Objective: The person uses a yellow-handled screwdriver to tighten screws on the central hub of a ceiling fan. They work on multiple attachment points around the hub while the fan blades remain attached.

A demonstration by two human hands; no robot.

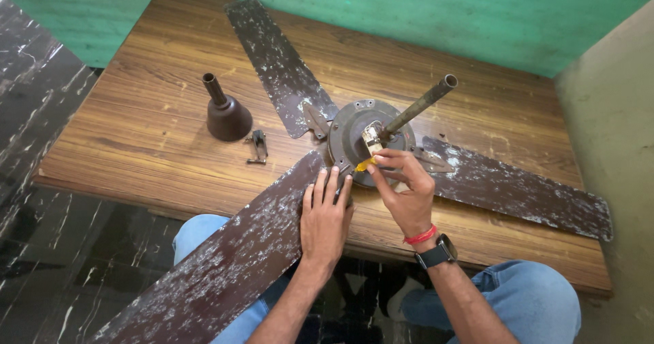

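Observation:
A dirty brown ceiling fan lies on a wooden table (pixel 150 126); its round motor housing (pixel 351 129) carries a downrod (pixel 421 103) that sticks up to the right. My left hand (pixel 325 216) lies flat on the root of the near blade (pixel 225 262), fingers touching the housing's lower edge. My right hand (pixel 403 189) pinches a small yellow piece (pixel 366 164) at the housing, just below a pale capacitor block (pixel 371 138). A red thread and a black watch sit on that wrist.
A second blade (pixel 279 61) reaches to the back left and a third blade (pixel 518 187) to the right. A brown bell-shaped canopy (pixel 227 112) and a small metal clamp (pixel 257 145) rest on the table's left. Green wall behind, dark marble floor left, my knees below.

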